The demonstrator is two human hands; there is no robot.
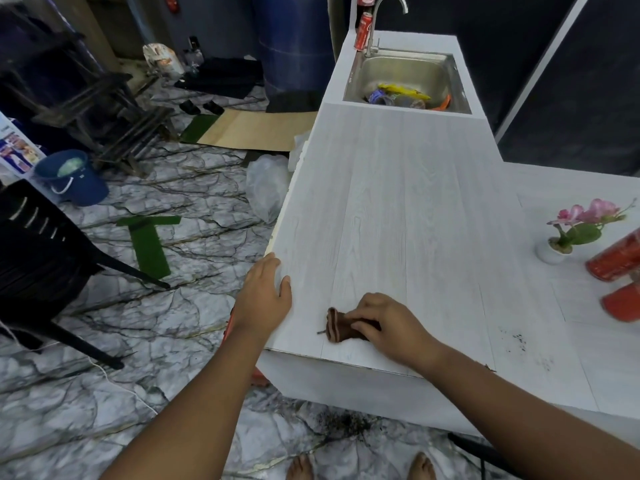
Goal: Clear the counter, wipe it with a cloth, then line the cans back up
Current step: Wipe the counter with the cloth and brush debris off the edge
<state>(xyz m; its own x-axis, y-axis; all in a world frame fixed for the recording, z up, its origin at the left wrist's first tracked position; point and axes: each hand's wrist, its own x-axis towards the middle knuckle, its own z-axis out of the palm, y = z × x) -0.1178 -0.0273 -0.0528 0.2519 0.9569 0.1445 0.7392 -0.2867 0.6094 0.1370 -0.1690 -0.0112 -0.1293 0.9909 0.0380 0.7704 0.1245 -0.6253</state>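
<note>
One blue bucket (71,176) sits far left on the floor, something pale inside. Your left hand (265,292) lies flat on the counter (398,202) edge, fingers straight and together. Your right hand (388,327) pinches the brown cloth (341,325) near the front edge. The sink (408,69) holds wrappers, with two red cans (363,31) by its tap. Then there's one flowerpot (552,252) and two blurry cans (616,261) far right.

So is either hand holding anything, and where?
The right hand grips the small brown striped cloth by one end; the left hand only rests flat on the white counter edge.
</note>
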